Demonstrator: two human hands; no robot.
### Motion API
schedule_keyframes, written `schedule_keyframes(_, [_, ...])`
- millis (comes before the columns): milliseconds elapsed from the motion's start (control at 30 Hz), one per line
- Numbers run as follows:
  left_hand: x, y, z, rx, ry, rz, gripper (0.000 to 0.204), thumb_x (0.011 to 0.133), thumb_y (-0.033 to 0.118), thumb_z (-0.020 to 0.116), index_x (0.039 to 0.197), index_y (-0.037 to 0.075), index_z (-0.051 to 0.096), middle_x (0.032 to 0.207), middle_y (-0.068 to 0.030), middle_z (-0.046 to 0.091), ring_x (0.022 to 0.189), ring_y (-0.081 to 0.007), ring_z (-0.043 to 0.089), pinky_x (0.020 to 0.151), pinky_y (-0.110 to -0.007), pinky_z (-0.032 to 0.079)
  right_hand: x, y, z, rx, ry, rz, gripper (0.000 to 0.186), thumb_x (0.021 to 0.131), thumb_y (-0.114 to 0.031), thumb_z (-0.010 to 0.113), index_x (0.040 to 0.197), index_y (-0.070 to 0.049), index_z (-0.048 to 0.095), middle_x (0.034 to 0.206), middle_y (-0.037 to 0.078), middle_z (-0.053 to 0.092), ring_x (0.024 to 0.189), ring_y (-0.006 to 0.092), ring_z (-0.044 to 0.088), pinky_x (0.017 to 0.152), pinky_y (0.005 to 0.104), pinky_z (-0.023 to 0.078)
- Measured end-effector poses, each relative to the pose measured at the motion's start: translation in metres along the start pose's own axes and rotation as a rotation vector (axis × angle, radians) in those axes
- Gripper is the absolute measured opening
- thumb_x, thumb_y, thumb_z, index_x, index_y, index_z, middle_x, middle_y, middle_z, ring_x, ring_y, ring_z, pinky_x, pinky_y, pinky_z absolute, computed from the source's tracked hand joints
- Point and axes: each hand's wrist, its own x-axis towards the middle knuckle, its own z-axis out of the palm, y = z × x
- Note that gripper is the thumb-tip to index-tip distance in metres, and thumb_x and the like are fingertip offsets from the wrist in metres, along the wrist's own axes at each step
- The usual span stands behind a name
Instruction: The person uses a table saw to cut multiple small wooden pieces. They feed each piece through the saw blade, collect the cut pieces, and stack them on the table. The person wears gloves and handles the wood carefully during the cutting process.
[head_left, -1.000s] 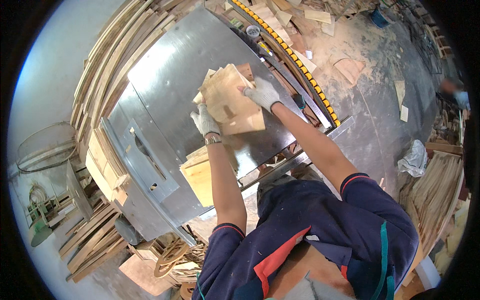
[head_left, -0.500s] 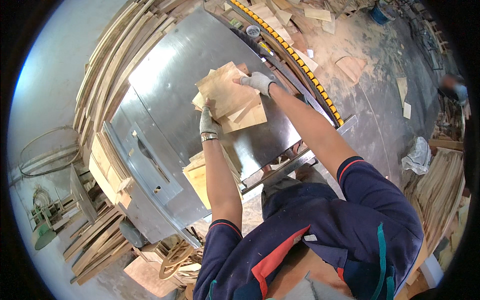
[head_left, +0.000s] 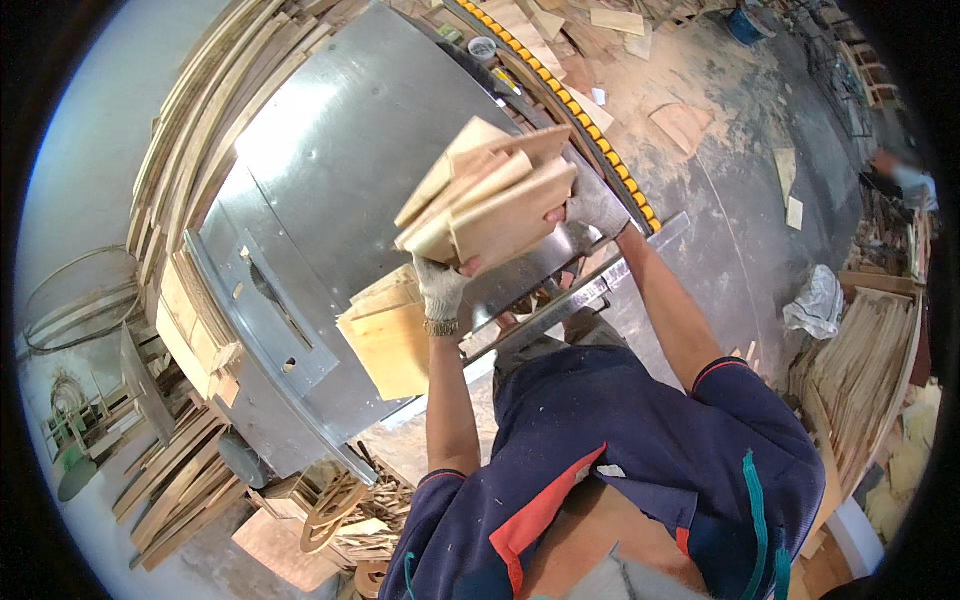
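A loose stack of thin plywood sheets (head_left: pixel 500 205) is tilted up over the metal machine table (head_left: pixel 350 130), its sheets fanned unevenly. My left hand (head_left: pixel 442 287), in a pale knit glove with bare fingertips, grips the stack at its lower left corner. At the right edge my right hand (head_left: pixel 596 200), gloved the same way, holds it with fingers behind and thumb in front. A second pile of plywood sheets (head_left: pixel 385 345) lies on the table's near edge, beside my left wrist. Each hand's fingers are partly hidden by the wood.
Left of the second pile, a slot with a saw blade (head_left: pixel 268 290) is set in the table. Long boards (head_left: pixel 195 130) lean along the far left side. A yellow roller strip (head_left: pixel 570 95) borders the right. Wood scraps (head_left: pixel 683 127) and sawdust lie on the floor.
Both hands have raised the stack off the table and tilted it up, bringing it nearer to me. My right hand has moved down and to the right along its edge.
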Motion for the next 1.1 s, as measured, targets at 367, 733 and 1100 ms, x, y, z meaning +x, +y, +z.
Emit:
schedule_keyframes(367, [-0.031,-0.015,0.027,0.083,-0.262,-0.021,0.139,0.049,0.013,0.099,0.158,0.022,0.014,0.148,-0.0139,0.042,0.127,-0.0283,0.055,0.107,-0.043,0.052,-0.036,0.048,-0.015,-0.327,-0.214,-0.107,0.140,0.053,-0.036,0.098,0.161,-0.011,0.014,0.164,0.017,0.024,0.150,0.0283,0.026,0.123,0.0386,0.024])
schedule_keyframes(733, [-0.043,-0.002,0.029,0.039,-0.177,-0.165,0.145,0.050,0.017,0.099,0.160,0.024,0.004,0.145,-0.0142,0.042,0.128,-0.0292,0.053,0.106,-0.043,0.051,-0.053,0.063,-0.012,0.083,0.149,0.142,0.093,0.094,-0.075,0.041,0.146,0.002,0.046,0.147,0.010,0.051,0.136,0.0185,0.046,0.115,0.0345,0.034])
schedule_keyframes(1100, [-0.052,0.007,0.026,0.235,-0.254,0.027,0.117,0.065,-0.002,0.090,0.158,0.013,0.020,0.142,-0.0136,0.050,0.125,-0.0246,0.057,0.102,-0.038,0.054,-0.042,-0.043,0.079,-1.240,-0.365,-0.630,0.024,0.080,-0.023,0.071,0.101,-0.011,0.068,0.114,0.005,0.065,0.126,0.0244,0.055,0.118,0.0487,0.032])
